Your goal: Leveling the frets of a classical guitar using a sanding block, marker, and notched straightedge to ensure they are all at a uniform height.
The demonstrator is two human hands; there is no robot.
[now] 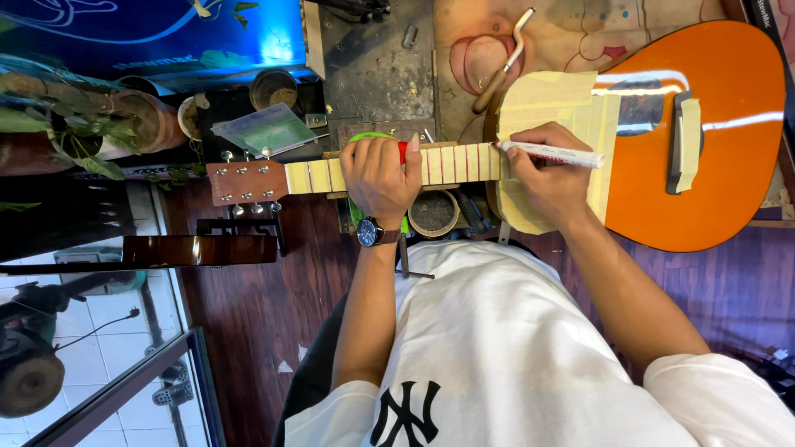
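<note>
A: Where does the guitar [696, 141] lie?

B: It lies flat across the worktop [373, 66], in front of the person. The orange body is at the right of the view and the headstock [246, 180] at the left. Pale masking tape covers the neck [451, 163] between the frets, and also the part of the body around the end of the neck.

A: What does the left hand [379, 178] do?

B: Its grip is closed around the middle of the neck, fingers curled over the taped fretboard. A small red thing shows at the fingertips, but I cannot tell what it is. A dark wristwatch [369, 233] sits on this wrist.

A: And the right hand [553, 178]?

B: Its grip holds a white marker [553, 154], pinched between the fingers. The marker tip touches the fretboard where the neck meets the body.

A: Anything else near?

B: A round tin [434, 213] stands just below the neck, between the two hands. A tool with a wooden handle [502, 64] lies above the guitar.
</note>
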